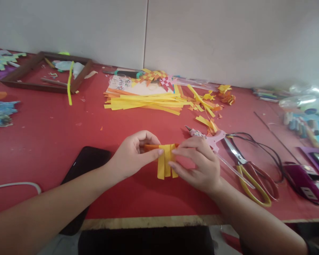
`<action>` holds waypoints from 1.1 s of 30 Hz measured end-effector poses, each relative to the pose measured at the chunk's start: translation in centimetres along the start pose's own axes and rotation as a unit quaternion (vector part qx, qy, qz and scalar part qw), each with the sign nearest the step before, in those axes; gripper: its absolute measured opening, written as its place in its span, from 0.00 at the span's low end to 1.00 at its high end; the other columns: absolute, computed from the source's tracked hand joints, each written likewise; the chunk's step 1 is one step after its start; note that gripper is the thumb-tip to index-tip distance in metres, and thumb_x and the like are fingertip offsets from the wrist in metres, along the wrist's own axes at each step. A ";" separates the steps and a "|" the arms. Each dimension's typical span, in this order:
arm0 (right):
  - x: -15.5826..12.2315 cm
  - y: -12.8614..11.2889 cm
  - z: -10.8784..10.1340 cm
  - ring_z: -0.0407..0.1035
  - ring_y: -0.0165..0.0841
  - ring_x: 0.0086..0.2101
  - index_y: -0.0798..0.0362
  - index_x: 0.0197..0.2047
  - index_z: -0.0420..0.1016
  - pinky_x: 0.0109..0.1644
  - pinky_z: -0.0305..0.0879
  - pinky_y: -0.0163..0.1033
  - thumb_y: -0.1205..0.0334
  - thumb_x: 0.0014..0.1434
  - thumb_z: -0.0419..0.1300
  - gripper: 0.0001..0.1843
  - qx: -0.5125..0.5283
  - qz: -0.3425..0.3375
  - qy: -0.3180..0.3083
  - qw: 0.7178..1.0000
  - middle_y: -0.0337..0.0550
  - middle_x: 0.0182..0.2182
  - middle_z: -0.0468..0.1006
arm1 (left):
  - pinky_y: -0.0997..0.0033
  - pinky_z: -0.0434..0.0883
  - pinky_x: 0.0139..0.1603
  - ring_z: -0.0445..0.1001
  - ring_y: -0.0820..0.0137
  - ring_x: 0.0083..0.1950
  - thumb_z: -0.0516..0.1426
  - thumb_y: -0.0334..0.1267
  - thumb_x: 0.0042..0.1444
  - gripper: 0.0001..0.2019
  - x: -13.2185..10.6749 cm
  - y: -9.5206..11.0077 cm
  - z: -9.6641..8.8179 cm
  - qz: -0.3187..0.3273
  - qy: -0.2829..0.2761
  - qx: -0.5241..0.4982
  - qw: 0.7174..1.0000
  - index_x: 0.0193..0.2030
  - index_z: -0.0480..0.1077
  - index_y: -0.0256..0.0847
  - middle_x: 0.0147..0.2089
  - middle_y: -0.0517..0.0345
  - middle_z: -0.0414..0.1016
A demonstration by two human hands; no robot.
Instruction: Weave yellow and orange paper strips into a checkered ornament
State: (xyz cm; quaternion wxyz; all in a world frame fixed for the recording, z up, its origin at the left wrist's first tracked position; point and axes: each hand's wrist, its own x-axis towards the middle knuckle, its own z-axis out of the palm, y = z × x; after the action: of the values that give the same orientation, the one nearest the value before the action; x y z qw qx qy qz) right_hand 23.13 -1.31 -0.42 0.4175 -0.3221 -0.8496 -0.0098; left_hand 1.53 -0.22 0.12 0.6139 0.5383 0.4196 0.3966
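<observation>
Plain yellow paper strips [161, 166], plain orange paper strip [151, 146], orange-and-yellow checked paper weaving [154, 75], pink glue gun [216, 139], red tabletop [127, 202]

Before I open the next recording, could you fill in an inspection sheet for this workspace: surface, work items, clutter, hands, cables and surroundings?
Surface: red tabletop, small paper scraps scattered on it.
Work items: yellow strips hang down side by side between the hands, with an orange strip at their top.
Clutter: paper strip pile, wooden frame, pink glue gun, scissors, black phone.
Hands: left hand pinches the left side of the work; right hand has its fingers on the right side.
Cables: dark cable on the right, near a purple box; white cable on the left.
Surroundings: pale wall behind; other people: nothing seen.
</observation>
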 end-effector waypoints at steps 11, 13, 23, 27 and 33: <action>-0.1 0.2 0.6 0.72 0.37 0.37 0.50 0.45 0.78 0.44 0.70 0.47 0.60 0.59 0.69 0.10 0.003 0.011 -0.023 1.000 0.44 0.36 0.78 | 0.69 0.79 0.38 0.84 0.65 0.39 0.67 0.40 0.52 0.13 -0.2 0.0 0.0 -0.053 -0.002 -0.016 0.998 0.41 0.70 0.41 0.36 0.56 0.84; -0.1 0.2 0.6 0.72 0.37 0.37 0.49 0.43 0.79 0.44 0.70 0.47 0.63 0.59 0.68 0.08 0.012 0.017 -0.020 1.000 0.44 0.35 0.79 | 0.68 0.79 0.39 0.84 0.64 0.40 0.67 0.40 0.52 0.14 -0.3 0.1 0.0 -0.053 -0.002 -0.009 0.999 0.41 0.70 0.41 0.36 0.55 0.84; 0.0 0.2 0.8 0.74 0.39 0.37 0.51 0.47 0.78 0.44 0.71 0.49 0.56 0.56 0.71 0.16 0.030 0.014 -0.047 0.998 0.44 0.36 0.81 | 0.70 0.79 0.36 0.84 0.62 0.40 0.67 0.39 0.52 0.12 -0.2 0.1 0.0 -0.031 0.005 0.032 0.999 0.40 0.71 0.41 0.36 0.56 0.82; -0.1 0.3 0.9 0.75 0.37 0.36 0.50 0.44 0.78 0.43 0.71 0.47 0.62 0.58 0.70 0.10 0.038 0.017 -0.037 0.998 0.43 0.35 0.81 | 0.71 0.79 0.38 0.84 0.64 0.41 0.66 0.39 0.53 0.11 -0.3 0.0 0.0 -0.020 -0.002 0.031 0.999 0.40 0.71 0.41 0.37 0.56 0.81; 0.0 0.2 0.9 0.74 0.36 0.35 0.51 0.41 0.79 0.41 0.71 0.46 0.65 0.59 0.68 0.06 0.036 0.027 -0.029 0.999 0.44 0.34 0.80 | 0.71 0.79 0.41 0.83 0.65 0.42 0.65 0.39 0.55 0.09 -0.4 -0.1 0.1 0.007 -0.008 0.054 0.998 0.39 0.71 0.40 0.39 0.55 0.80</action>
State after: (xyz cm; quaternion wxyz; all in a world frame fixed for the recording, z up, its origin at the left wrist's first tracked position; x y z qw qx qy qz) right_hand 22.60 -0.92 -0.99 0.4040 -0.3302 -0.8521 0.0418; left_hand 1.51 -0.67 0.08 0.5840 0.5772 0.4317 0.3734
